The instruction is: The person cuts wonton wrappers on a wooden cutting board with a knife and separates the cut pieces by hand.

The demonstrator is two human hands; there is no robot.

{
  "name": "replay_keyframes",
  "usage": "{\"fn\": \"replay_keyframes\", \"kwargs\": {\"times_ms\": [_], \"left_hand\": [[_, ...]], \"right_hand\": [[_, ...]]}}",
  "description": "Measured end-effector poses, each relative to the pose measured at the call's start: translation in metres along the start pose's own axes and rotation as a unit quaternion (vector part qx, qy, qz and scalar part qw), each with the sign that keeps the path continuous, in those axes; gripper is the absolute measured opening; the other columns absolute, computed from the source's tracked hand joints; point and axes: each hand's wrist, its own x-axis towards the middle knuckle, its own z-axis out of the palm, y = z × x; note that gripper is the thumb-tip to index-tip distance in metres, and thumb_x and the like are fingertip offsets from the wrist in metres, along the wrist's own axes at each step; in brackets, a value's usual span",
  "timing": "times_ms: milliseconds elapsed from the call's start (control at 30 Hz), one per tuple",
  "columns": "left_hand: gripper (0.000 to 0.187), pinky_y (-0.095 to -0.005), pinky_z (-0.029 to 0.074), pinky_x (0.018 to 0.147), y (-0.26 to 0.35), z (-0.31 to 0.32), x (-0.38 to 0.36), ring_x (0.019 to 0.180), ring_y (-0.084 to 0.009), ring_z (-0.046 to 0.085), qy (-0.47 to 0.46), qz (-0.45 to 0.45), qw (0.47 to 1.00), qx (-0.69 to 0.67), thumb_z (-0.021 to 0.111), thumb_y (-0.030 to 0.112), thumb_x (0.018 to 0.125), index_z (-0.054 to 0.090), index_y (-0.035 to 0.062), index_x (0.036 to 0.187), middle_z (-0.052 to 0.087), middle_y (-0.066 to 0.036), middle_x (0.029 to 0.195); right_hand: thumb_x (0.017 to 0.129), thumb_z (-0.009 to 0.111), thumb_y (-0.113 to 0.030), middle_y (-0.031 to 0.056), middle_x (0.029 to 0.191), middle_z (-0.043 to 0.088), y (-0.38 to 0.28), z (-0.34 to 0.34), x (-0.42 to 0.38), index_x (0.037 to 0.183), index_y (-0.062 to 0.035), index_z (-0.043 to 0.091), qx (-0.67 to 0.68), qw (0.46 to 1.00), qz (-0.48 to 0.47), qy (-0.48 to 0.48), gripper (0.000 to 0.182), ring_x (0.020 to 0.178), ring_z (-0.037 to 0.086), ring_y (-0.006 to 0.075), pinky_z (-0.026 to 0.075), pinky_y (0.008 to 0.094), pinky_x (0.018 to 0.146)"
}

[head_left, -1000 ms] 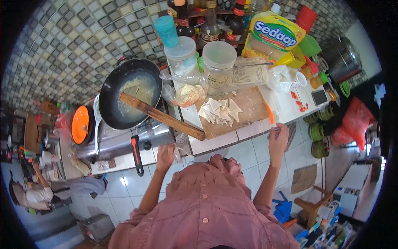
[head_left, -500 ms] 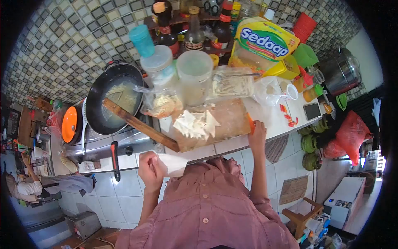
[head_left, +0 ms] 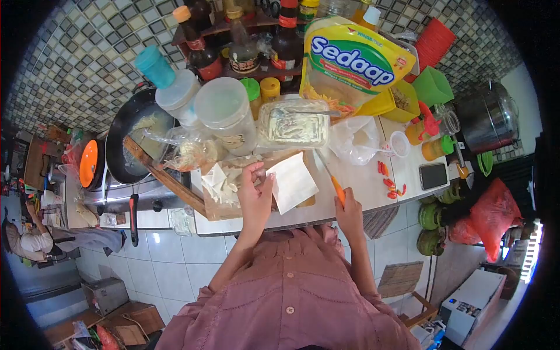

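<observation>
My left hand [head_left: 255, 195] is closed on the edge of a thin, pale, square wrapper sheet [head_left: 293, 184], held over the wooden cutting board [head_left: 304, 199]. An orange-handled knife [head_left: 338, 190] is gripped in my right hand [head_left: 349, 213], its blade pointing away from me toward the tub. White folded wrappers [head_left: 219, 185] lie piled on the board's left part. Just beyond the board stands a clear tub [head_left: 291, 129] smeared with pale paste, a utensil resting across its top.
At left, a black wok [head_left: 116, 153] sits on the stove with a wooden spatula [head_left: 166, 182] leaning from it. Tall plastic jars [head_left: 224, 111] and a Sedaap pouch [head_left: 356, 67] stand behind. Red chillies [head_left: 389, 185] and a phone [head_left: 433, 175] lie at right.
My left hand has lifted the sheet from the counter's front edge up over the board. My right hand, with the orange-handled knife, has shifted slightly left and nearer to me. The view has turned.
</observation>
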Motion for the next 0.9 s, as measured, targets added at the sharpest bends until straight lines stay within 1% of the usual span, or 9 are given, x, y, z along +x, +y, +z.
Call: {"fn": "replay_keyframes", "kwargs": {"times_ms": [100, 133, 167, 233, 267, 400, 500, 700, 900], "left_hand": [[0.041, -0.0255, 0.051, 0.075, -0.011, 0.003, 0.001, 0.097, -0.0143, 0.057, -0.003, 0.062, 0.997, 0.052, 0.057, 0.001, 0.088, 0.041, -0.0020, 0.125, 0.055, -0.017, 0.116], [0.044, -0.0310, 0.048, 0.086, 0.009, 0.003, -0.004, 0.110, -0.0208, 0.055, -0.029, 0.006, 0.999, 0.037, 0.054, 0.001, 0.089, 0.037, -0.0023, 0.130, 0.050, -0.022, 0.126], [0.044, -0.0310, 0.048, 0.086, 0.012, 0.002, -0.007, 0.110, -0.0208, 0.055, -0.027, 0.001, 0.999, 0.039, 0.054, 0.001, 0.089, 0.037, -0.0023, 0.130, 0.050, -0.022, 0.126], [0.049, -0.0353, 0.039, 0.099, 0.015, -0.001, -0.013, 0.121, -0.0298, 0.049, -0.011, 0.160, 0.973, 0.163, 0.050, 0.002, 0.090, 0.031, -0.0016, 0.136, 0.046, -0.024, 0.131], [0.049, -0.0384, 0.031, 0.105, 0.022, -0.004, -0.019, 0.128, -0.0355, 0.040, -0.018, 0.169, 0.969, 0.180, 0.047, 0.001, 0.090, 0.032, -0.0018, 0.137, 0.043, -0.023, 0.135], [0.043, -0.0412, 0.035, 0.104, 0.031, -0.020, -0.037, 0.126, -0.0359, 0.042, -0.068, 0.188, 0.939, 0.279, 0.049, -0.002, 0.086, 0.044, -0.0004, 0.130, 0.047, -0.019, 0.133], [0.045, -0.0426, 0.036, 0.103, 0.026, -0.022, -0.047, 0.126, -0.0355, 0.042, -0.090, 0.163, 0.939, 0.290, 0.051, -0.001, 0.086, 0.045, 0.0011, 0.130, 0.048, -0.019, 0.131], [0.056, -0.0421, 0.032, 0.106, 0.013, -0.010, -0.056, 0.131, -0.0335, 0.036, -0.134, 0.169, 0.901, 0.375, 0.056, 0.005, 0.085, 0.035, 0.0007, 0.137, 0.038, -0.018, 0.141], [0.058, -0.0510, 0.025, 0.107, 0.002, 0.003, -0.060, 0.136, -0.0316, 0.027, -0.176, 0.174, 0.836, 0.491, 0.052, 0.015, 0.089, 0.029, -0.0006, 0.140, 0.029, -0.019, 0.146]], "right_hand": [[0.089, 0.055, -0.019, 0.0221, 0.073, 0.060, -0.013, -0.016, -0.013, 0.093, -0.0026, 0.050, 0.014, 0.998, 0.053, -0.022, 0.017, 0.067, 0.059, 0.0426, 0.045, 0.0481, 0.058], [0.089, 0.055, -0.019, 0.0221, 0.073, 0.060, -0.016, -0.019, -0.019, 0.093, -0.0026, 0.050, 0.015, 0.998, 0.055, -0.026, 0.017, 0.067, 0.059, 0.0426, 0.045, 0.0481, 0.058], [0.089, 0.055, -0.021, 0.0213, 0.072, 0.060, -0.018, -0.021, -0.025, 0.092, -0.0025, 0.052, 0.039, 0.997, 0.062, -0.009, 0.019, 0.066, 0.060, 0.0416, 0.046, 0.0462, 0.056], [0.089, 0.056, -0.023, 0.0205, 0.071, 0.060, -0.017, -0.021, -0.037, 0.091, -0.0025, 0.054, 0.063, 0.996, 0.068, 0.003, 0.021, 0.064, 0.060, 0.0405, 0.046, 0.0443, 0.054], [0.089, 0.056, -0.024, 0.0203, 0.071, 0.060, -0.015, -0.022, -0.043, 0.094, -0.0024, 0.053, 0.104, 0.991, 0.079, 0.010, 0.022, 0.063, 0.060, 0.0398, 0.046, 0.0434, 0.054], [0.089, 0.056, -0.025, 0.0189, 0.072, 0.059, 0.002, -0.018, -0.064, 0.102, -0.0033, 0.050, 0.140, 0.990, 0.032, -0.003, 0.026, 0.058, 0.059, 0.0371, 0.047, 0.0427, 0.051], [0.087, 0.057, -0.024, 0.0174, 0.073, 0.058, 0.006, -0.016, -0.063, 0.105, -0.0039, 0.048, 0.075, 0.991, -0.055, -0.095, 0.029, 0.058, 0.060, 0.0354, 0.048, 0.0425, 0.052], [0.086, 0.059, -0.028, 0.0165, 0.068, 0.059, -0.003, -0.005, -0.058, 0.096, -0.0031, 0.051, -0.062, 0.970, -0.195, -0.132, 0.028, 0.053, 0.061, 0.0308, 0.048, 0.0418, 0.045], [0.087, 0.057, -0.032, 0.0129, 0.050, 0.054, -0.001, 0.003, -0.062, 0.092, -0.0039, 0.050, -0.087, 0.972, -0.180, -0.121, 0.029, 0.044, 0.058, 0.0314, 0.049, 0.0416, 0.044]]}}
